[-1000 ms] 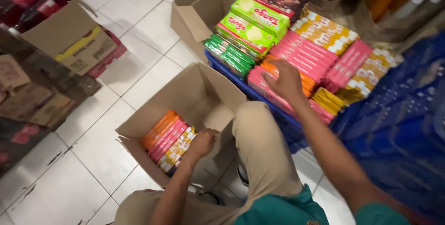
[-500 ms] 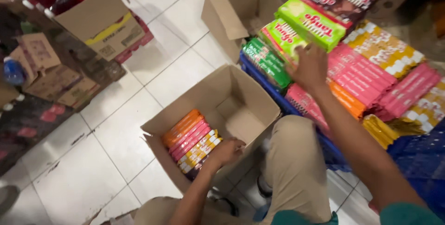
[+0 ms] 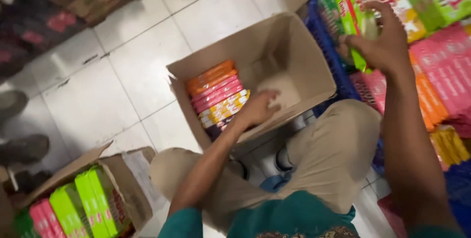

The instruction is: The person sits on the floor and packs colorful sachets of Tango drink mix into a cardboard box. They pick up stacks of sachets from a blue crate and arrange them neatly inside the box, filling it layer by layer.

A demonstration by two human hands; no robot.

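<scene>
Head view: left hand (image 3: 257,109) rests open on the packets (image 3: 218,95) filling one side of the cardboard box (image 3: 314,66); right hand (image 3: 380,41) grips a green pack (image 3: 351,22) above the stacked crate (image 3: 328,41), most stock unpacked.

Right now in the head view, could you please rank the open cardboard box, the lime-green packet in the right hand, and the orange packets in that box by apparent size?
1. Open cardboard box, clearly the largest.
2. Lime-green packet in the right hand; it is partly hidden and cut off by the frame.
3. Orange packets, seen edge-on.
Places 2 and 3 are unsure.

shop stockroom | snack packs (image 3: 444,66) stacked | cardboard cartons (image 3: 299,56) | tiled floor (image 3: 137,61)
</scene>
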